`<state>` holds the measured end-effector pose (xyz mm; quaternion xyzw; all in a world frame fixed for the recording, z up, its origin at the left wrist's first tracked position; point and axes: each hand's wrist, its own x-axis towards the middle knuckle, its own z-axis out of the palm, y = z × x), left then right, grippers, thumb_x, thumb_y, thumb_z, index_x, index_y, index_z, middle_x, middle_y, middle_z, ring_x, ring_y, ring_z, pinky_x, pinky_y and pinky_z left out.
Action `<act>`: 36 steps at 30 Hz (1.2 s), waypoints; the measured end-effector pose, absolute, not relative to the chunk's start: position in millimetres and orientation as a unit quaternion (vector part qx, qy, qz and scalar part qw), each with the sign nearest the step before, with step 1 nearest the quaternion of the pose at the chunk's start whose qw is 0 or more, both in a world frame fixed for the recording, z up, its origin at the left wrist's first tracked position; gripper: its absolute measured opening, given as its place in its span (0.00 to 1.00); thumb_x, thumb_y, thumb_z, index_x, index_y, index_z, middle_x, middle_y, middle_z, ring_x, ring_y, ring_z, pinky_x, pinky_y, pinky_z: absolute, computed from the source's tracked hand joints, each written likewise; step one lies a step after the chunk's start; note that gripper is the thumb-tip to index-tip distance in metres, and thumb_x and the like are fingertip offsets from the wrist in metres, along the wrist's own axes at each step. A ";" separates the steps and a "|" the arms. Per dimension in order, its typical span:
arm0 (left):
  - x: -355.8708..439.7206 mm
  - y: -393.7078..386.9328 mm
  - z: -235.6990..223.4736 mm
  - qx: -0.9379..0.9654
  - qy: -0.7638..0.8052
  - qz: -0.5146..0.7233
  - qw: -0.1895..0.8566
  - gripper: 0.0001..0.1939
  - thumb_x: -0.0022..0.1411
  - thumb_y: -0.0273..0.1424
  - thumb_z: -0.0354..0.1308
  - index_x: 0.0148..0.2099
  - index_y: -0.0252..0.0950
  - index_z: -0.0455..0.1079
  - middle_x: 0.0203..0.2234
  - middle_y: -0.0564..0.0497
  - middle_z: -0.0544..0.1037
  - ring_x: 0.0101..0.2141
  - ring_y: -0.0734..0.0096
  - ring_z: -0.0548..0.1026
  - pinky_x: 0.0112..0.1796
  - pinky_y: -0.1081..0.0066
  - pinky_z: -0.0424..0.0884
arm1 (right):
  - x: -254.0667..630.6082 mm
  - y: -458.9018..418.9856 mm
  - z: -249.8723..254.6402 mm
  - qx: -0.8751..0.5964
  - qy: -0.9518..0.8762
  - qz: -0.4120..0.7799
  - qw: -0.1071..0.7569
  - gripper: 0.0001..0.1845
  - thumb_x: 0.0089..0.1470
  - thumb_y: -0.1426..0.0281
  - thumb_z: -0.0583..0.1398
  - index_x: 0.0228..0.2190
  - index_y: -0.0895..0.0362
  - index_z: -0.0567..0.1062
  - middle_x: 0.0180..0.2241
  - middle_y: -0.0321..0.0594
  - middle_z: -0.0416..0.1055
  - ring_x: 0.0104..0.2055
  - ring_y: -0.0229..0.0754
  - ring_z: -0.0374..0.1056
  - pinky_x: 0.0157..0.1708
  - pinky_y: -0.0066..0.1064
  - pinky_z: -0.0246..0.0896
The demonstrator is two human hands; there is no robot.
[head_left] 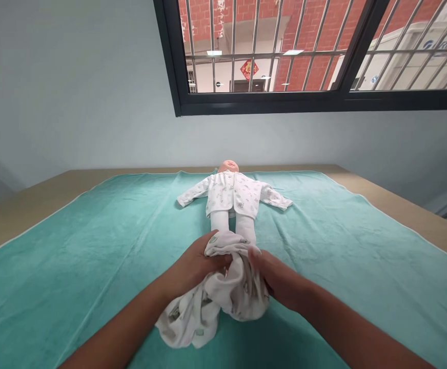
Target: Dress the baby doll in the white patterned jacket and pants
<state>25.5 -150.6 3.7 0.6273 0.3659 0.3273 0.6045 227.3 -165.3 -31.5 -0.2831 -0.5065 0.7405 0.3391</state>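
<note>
A baby doll [229, 165] lies on its back, head toward the wall, wearing a white patterned jacket [246, 195] with its sleeves spread out to both sides. Its white legs [219, 220] point toward me. Bunched white printed baby pants [242, 292] are gathered at the lower ends of the legs, hiding the feet. My left hand [204, 259] grips the gathered cloth from the left, its thumb across the fabric. From the right, my right hand [271, 271] is closed on the other side of the same cloth. One leg of the pants hangs down toward the lower left.
A teal blanket [73, 251] covers most of the wooden table [377, 197]. Behind the table stands a pale wall [93, 102] with a dark-framed, barred window [262, 105] above.
</note>
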 end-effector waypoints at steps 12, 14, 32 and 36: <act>44.3 -150.8 -25.2 0.752 0.470 0.250 0.389 0.07 0.53 0.26 0.56 0.37 0.39 0.67 0.30 0.51 0.77 0.30 0.62 0.73 0.28 0.70 0.61 | 226.7 -165.8 -28.1 -0.499 -0.676 0.459 0.289 0.09 0.50 0.65 0.63 0.34 0.55 0.73 0.34 0.37 0.75 0.34 0.43 0.69 0.29 0.29 0.59; 48.8 -152.1 -36.2 0.766 0.498 0.234 0.332 0.07 0.51 0.25 0.57 0.35 0.38 0.66 0.30 0.49 0.76 0.30 0.62 0.72 0.28 0.70 0.59 | 238.3 -162.2 -36.2 -0.557 -0.690 0.375 0.272 0.12 0.50 0.59 0.63 0.30 0.55 0.71 0.31 0.37 0.75 0.33 0.44 0.69 0.27 0.29 0.56; 45.0 -138.6 -15.5 0.682 0.328 0.326 0.567 0.19 0.54 0.28 0.61 0.50 0.36 0.69 0.44 0.49 0.77 0.44 0.59 0.73 0.43 0.66 0.69 | 254.4 -157.0 -58.8 -0.485 -0.662 0.392 0.415 0.32 0.46 0.70 0.63 0.53 0.50 0.63 0.47 0.38 0.70 0.47 0.46 0.67 0.44 0.34 0.63; 46.0 -135.7 -18.0 0.719 0.312 0.286 0.552 0.23 0.57 0.34 0.62 0.55 0.40 0.66 0.46 0.49 0.76 0.45 0.59 0.73 0.42 0.67 0.68 | 261.2 -144.8 -62.8 -0.480 -0.633 0.438 0.421 0.28 0.45 0.74 0.60 0.50 0.52 0.68 0.45 0.37 0.72 0.47 0.47 0.67 0.44 0.34 0.63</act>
